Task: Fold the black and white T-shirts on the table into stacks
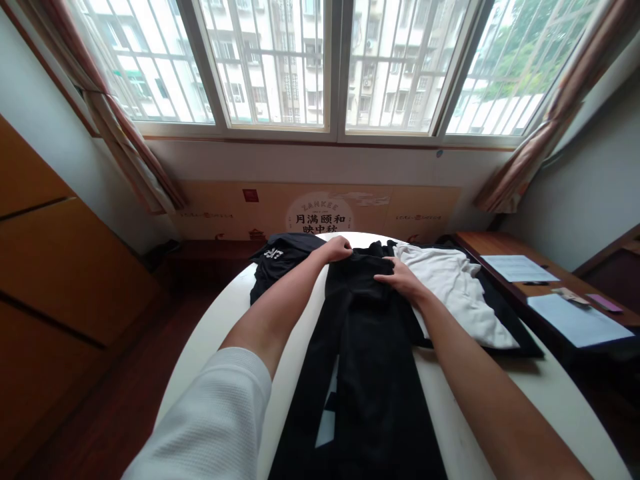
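My left hand (336, 249) clenches the black track trousers (373, 373) at the waist; my right fingers (389, 276) rest open there; legs lie flat, unfolded.

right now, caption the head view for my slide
Left hand and right hand rest on the top of black track pants on a white table, beside a white T-shirt

Head cam | I have my left hand (336, 249) curled at the top edge of the black trousers (360, 347) | my right hand (400, 279) lies spread on them | white T-shirt (450, 293) just right, printed black top (283, 263) just left | round white table (545, 393) beneath | papers (517, 268) on desk (500, 243) right | window (390, 67) ahead
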A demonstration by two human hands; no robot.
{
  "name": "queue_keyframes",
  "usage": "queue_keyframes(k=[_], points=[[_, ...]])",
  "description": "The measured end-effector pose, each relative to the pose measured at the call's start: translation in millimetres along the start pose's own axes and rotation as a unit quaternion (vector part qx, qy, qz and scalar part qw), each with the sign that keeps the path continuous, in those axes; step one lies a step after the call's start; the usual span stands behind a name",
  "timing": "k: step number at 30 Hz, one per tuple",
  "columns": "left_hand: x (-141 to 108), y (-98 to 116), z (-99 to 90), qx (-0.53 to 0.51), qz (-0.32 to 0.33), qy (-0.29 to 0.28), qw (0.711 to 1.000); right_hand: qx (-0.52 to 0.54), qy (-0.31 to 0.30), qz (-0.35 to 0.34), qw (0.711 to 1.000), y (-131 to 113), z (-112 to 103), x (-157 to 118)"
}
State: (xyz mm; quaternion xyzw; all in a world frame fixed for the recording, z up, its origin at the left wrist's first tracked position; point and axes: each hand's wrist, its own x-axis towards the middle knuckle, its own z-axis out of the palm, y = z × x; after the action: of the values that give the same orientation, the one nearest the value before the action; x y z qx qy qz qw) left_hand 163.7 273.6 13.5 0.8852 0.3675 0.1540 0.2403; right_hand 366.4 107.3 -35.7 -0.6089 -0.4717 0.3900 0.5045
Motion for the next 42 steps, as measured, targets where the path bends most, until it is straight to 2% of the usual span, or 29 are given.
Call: queue_keyframes(k=[2, 6, 16, 18, 22, 25, 28, 32, 35, 39, 42], points=[[1, -3, -6.0, 0.002, 0.0, 0.005, 1.0, 0.016, -0.002, 0.007, 1.0, 2, -3, -1], [5, -2, -8.1, 0.02, -0.019, 0.075, 0.997, 0.035, 0.009, 0.012, 0.999, 5, -5, -1], [3, 10, 21.6, 0.096, -0.126, 0.117, 0.98, 0.062, 0.043, -0.046, 0.996, 12, 0, 0], [3, 15, 23.9, 0.107, -0.143, 0.132, 0.975, 0.042, 0.037, -0.051, 0.997, 13, 1, -1], [0, 19, 28.9, 0.12, -0.172, 0.154, 0.966, -0.084, 0.001, -0.1, 0.991, 16, 6, -1], [-4, 16, 33.0, 0.122, -0.189, 0.148, 0.963, -0.104, 0.018, -0.135, 0.985, 19, 7, 2], [-11, 14, 33.3, 0.122, -0.21, 0.148, 0.959, -0.087, 0.049, -0.131, 0.986, 23, 3, 5], [-37, 22, 28.8, 0.14, -0.22, 0.184, 0.948, -0.085, 0.082, -0.126, 0.985, 24, 5, 6], [-77, 39, 30.1, 0.166, -0.175, 0.198, 0.95, -0.083, 0.081, -0.133, 0.984, 21, 9, 2], [-141, 63, 41.5, 0.165, -0.065, 0.124, 0.976, -0.057, 0.068, -0.146, 0.985, 9, 16, -5], [-164, 77, 50.5, 0.147, 0.007, 0.105, 0.984, -0.025, 0.054, -0.157, 0.986, -12, 32, -9]])
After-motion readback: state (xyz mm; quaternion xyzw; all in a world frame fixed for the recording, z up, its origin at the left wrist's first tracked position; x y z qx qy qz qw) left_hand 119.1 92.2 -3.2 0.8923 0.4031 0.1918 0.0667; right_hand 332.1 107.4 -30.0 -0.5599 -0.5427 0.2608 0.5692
